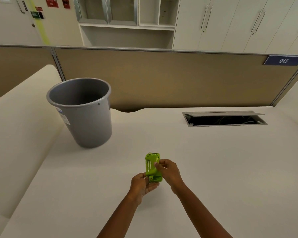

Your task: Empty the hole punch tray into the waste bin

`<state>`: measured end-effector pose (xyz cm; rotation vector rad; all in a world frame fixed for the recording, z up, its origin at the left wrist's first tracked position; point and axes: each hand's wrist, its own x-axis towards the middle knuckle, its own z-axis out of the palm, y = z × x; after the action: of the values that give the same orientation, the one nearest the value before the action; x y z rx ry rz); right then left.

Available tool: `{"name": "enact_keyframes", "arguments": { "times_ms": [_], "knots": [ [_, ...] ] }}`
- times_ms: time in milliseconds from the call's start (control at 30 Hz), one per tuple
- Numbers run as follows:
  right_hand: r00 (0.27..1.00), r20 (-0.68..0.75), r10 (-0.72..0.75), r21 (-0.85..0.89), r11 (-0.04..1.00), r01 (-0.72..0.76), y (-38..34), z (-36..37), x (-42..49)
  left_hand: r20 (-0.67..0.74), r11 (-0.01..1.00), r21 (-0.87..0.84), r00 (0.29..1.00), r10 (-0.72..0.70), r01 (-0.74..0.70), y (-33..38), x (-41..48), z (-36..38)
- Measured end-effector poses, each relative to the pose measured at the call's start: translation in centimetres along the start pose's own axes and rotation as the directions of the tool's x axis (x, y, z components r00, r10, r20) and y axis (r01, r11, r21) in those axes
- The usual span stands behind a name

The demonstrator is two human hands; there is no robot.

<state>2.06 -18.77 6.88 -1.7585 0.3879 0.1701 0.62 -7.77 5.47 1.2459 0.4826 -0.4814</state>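
both hands point(141, 183) gripping hole punch point(153, 167), waste bin point(83, 110) apart

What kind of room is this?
Probably an office cubicle: a tan fabric partition with a blue number plate reading 015, a cream desk with a metal cable hatch, and white wall cabinets behind.

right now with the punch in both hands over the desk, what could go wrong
1. The green hole punch is held over the bare desk, well short of the grey waste bin; if the tray pops open here, any paper bits would likely land on the desk.
2. The open cable hatch could swallow stray bits.
3. The right hand grips with only its fingers, so the punch might slip from the left hand.
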Motion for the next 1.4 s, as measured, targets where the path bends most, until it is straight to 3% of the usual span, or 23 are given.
{"name": "enact_keyframes", "arguments": {
  "times_ms": [167, 333, 433, 533, 633, 733, 900, 967, 1033, 1200, 1400],
  "knots": [
    [1.000, -0.015, 0.025, 0.016, 1.000, -0.025, 0.3, -0.1, 0.4, -0.016, 0.997, 0.068, 1.000, 0.021, -0.020, -0.7, 0.3, -0.2],
    [0.991, -0.086, 0.100, 0.044, 0.994, -0.097, 0.8, -0.7, 1.9, -0.113, 0.917, 0.373, 0.974, 0.194, -0.139, -0.9, 1.2, -1.0],
    [0.982, -0.159, 0.101, -0.004, 0.995, -0.103, 1.0, -1.5, 3.2, -0.096, 0.627, 0.745, 0.894, 0.439, -0.228, -1.0, 1.5, -2.2],
    [0.975, -0.203, 0.090, -0.071, 0.992, -0.106, 1.0, -2.2, 4.6, 0.000, 0.329, 0.925, 0.866, 0.500, -0.190, -1.1, 2.2, -3.4],
    [0.965, -0.251, 0.074, -0.178, 0.977, -0.121, 1.2, -2.7, 6.0, 0.081, 0.000, 0.996, 0.877, 0.475, -0.092, -1.2, 3.2, -4.5],
    [0.962, -0.260, 0.084, -0.256, 0.955, -0.152, 1.3, -3.1, 7.0, 0.089, -0.126, 0.991, 0.890, 0.447, -0.036, -1.6, 4.1, -5.5],
    [0.963, -0.254, 0.093, -0.310, 0.935, -0.172, 1.9, -3.4, 8.1, 0.115, -0.166, 0.985, 0.867, 0.485, -0.038, -1.0, 3.5, -5.2],
    [0.965, -0.246, 0.087, -0.326, 0.931, -0.166, 2.1, -3.5, 8.5, 0.164, -0.216, 0.975, 0.819, 0.549, -0.051, -1.2, 3.4, -5.6],
    [0.966, -0.246, 0.086, -0.335, 0.927, -0.168, 2.1, -3.5, 8.8, 0.167, -0.199, 0.978, 0.814, 0.556, -0.064, -1.4, 3.7, -5.7],
    [0.960, -0.268, 0.087, -0.332, 0.927, -0.177, 2.5, -3.4, 9.1, 0.174, -0.228, 0.971, 0.855, 0.488, -0.067, -1.7, 4.3, -5.6],
    [0.958, -0.272, 0.095, -0.326, 0.927, -0.184, 2.8, -3.5, 9.2, 0.084, -0.128, 0.991, 0.924, 0.373, -0.038, -2.2, 5.3, -5.7]
  ]
}}
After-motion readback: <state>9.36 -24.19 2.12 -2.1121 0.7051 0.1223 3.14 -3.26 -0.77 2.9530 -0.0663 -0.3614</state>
